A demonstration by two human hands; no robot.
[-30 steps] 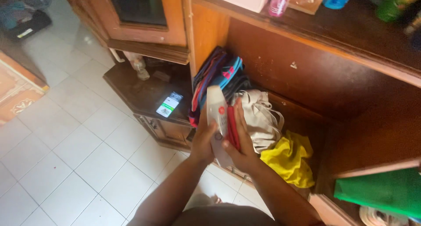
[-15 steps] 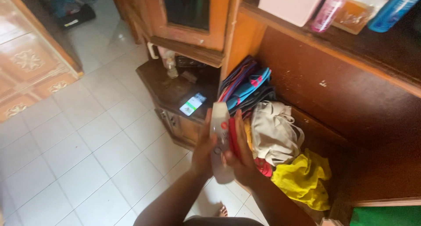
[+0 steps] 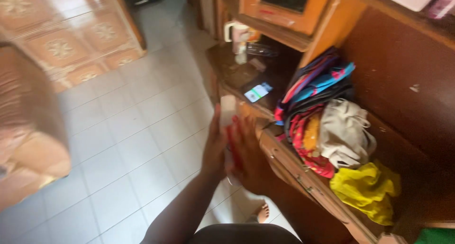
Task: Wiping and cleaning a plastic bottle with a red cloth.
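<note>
My left hand (image 3: 214,147) and my right hand (image 3: 250,151) press together around a folded white and red cloth (image 3: 229,123), held upright in front of me over the tiled floor. The image is blurred by motion. To the right, a wooden shelf (image 3: 303,180) holds a stack of folded striped clothes (image 3: 315,85), a crumpled beige cloth (image 3: 345,130) and a yellow cloth (image 3: 367,189). The held cloth is left of that shelf, apart from the pile.
A phone with a lit screen (image 3: 258,92) lies on a lower dark wooden ledge, with a white mug (image 3: 235,33) behind it. A cabinet door with glass (image 3: 284,2) hangs above. White floor tiles (image 3: 118,144) spread left; an orange upholstered seat (image 3: 28,144) stands at far left.
My hands with the folded cloth have drawn away from the shelf toward the left, and the view has swung left, showing more floor and the seat.
</note>
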